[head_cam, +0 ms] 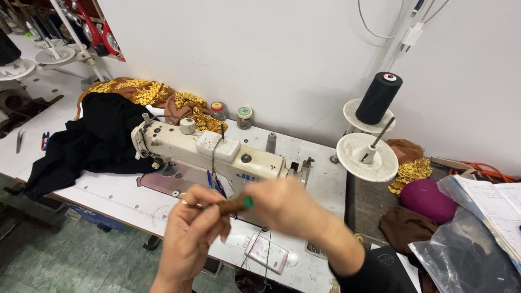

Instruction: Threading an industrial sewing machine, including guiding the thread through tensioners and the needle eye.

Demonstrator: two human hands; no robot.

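Left hand [191, 239] pinches a thin metal pin, fingers closed round it; right hand [285, 205] grips a small brown roll w/ green tip [237, 204], both up over the sewing machine [211, 152]. Looks mid-job, nothing under the needle yet. Count: 1 black thread cone [378, 97], 2 jars [245, 117], 1 phone [266, 253].

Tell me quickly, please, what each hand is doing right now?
Left hand: closed, pinching a thin metal tool.
Right hand: closed on a small brown spool with a green tip.
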